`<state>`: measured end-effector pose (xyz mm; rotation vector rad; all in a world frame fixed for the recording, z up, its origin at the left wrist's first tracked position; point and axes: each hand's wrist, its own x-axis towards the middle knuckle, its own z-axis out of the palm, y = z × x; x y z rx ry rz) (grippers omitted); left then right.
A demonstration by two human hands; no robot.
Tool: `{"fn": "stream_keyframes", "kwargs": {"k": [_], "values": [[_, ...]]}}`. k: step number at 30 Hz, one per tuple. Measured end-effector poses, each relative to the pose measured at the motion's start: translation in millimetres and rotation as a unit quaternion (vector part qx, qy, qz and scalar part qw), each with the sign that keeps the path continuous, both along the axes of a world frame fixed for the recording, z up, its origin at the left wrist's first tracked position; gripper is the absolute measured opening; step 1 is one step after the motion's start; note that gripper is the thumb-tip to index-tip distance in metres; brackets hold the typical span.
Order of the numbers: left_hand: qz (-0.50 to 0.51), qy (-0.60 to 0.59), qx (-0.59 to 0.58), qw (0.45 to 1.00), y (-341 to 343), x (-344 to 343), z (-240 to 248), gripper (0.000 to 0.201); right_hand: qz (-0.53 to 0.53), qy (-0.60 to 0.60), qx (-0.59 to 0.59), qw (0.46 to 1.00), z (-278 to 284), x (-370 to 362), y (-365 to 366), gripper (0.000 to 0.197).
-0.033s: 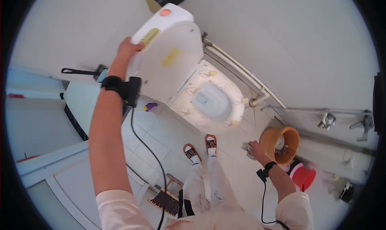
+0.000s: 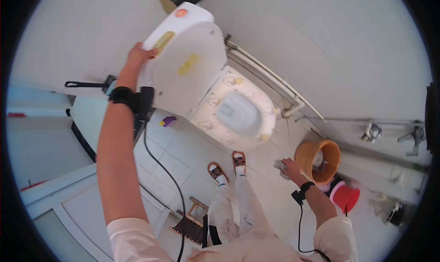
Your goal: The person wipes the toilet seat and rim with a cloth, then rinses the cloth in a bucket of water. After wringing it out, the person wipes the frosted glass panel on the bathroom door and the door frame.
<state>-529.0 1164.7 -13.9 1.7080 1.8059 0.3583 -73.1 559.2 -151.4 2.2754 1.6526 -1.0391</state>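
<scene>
A white toilet tank (image 2: 165, 27) has an orange round sticker and a gold panel on top. Its lid (image 2: 183, 74) stands raised against it, with a yellow smear or label in the middle. My left hand (image 2: 139, 55) grips the tank's left end, thumb beside the gold panel; some of its fingers are hidden. Below the lid is the seat (image 2: 209, 115), patterned with cartoon shapes, around the white bowl (image 2: 243, 116). Away from the toilet, my right hand (image 2: 292, 169) is closed on a crumpled grey cloth (image 2: 279, 167), held near the brown bucket.
A brown bucket (image 2: 302, 156) and a red basin (image 2: 346, 199) stand at the right, below wall taps (image 2: 371, 133). White pipes (image 2: 266, 69) run along the wall. On the floor are a purple bottle (image 2: 168, 121) and a small woven stool (image 2: 189, 230). A black cable (image 2: 169, 172) hangs from my left wrist.
The view has shifted slightly, so the toilet and my left arm appear a little farther left. Both hands keep their holds.
</scene>
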Motion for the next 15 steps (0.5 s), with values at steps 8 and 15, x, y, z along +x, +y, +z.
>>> {"fn": "stream_keyframes", "kwargs": {"k": [8,15], "values": [[-0.067,0.175,-0.076,0.979,33.1,-3.6,7.4,0.081,-0.052,0.01,0.013,0.999,-18.2,1.5,-13.1,0.038],[-0.078,0.217,-0.07,0.97,28.7,-3.2,11.8,0.076,-0.112,-0.005,0.06,0.992,-37.3,-3.5,9.7,0.04]]}}
